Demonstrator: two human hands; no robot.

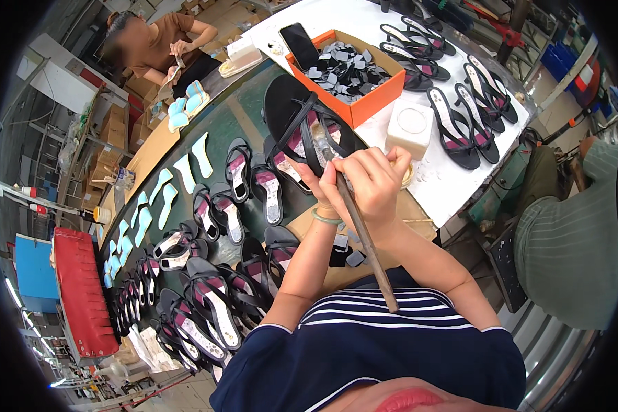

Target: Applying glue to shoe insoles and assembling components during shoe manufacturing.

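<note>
My left hand (317, 187) is closed around a black strappy sandal (287, 103), held up above the table with its toe pointing away from me. My right hand (369, 180) grips a long wooden-handled brush (368, 250). The brush tip meets the sandal's pale insole between the crossed straps. Part of the sandal's heel end is hidden behind my hands. Close beside my right hand stands a square white container (410, 125).
An orange box (378, 99) holds grey and black pieces, with a phone (299, 45) at its corner. Finished-looking sandals (453, 130) stand on the white tabletop. More sandals (216, 319) and pale blue pieces (165, 202) cover the green surface. A co-worker (168, 44) sits far left; another person (570, 233) is right.
</note>
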